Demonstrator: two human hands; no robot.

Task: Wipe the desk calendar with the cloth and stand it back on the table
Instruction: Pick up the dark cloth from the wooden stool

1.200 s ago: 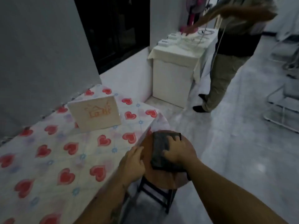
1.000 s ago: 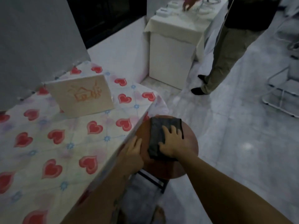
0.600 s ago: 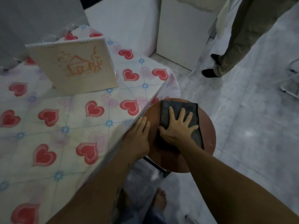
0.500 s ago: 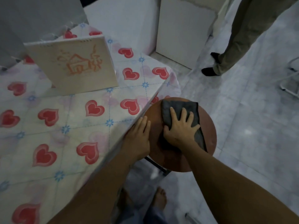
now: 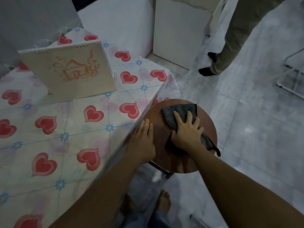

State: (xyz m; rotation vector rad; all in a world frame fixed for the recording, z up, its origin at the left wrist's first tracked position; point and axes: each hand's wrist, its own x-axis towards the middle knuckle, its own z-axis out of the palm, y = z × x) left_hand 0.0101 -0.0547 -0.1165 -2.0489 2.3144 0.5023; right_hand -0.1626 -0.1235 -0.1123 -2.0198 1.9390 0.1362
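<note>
The desk calendar (image 5: pixel 70 71), cream with an orange house drawing, stands upright at the back of the table (image 5: pixel 69 134), which has a heart-patterned cover. A dark grey cloth (image 5: pixel 179 111) lies bunched on a round brown stool (image 5: pixel 209 129) beside the table's right edge. My right hand (image 5: pixel 185 134) presses on the cloth, its fingers curled into the fabric and gathering it. My left hand (image 5: pixel 143 140) rests flat at the table's edge, fingers together and holding nothing. The calendar is about an arm's reach from both hands.
A white cabinet (image 5: pixel 177 38) stands behind the table corner. Another person's legs (image 5: pixel 230 46) are on the tiled floor at the upper right. A metal chair frame (image 5: pixel 292 71) is at the far right. My bare feet (image 5: pixel 162 204) show below the stool.
The view tilted down towards the stool. My right hand went from lying flat on the spread cloth to gathering it, so the cloth is now bunched. My left hand stayed at the table edge.
</note>
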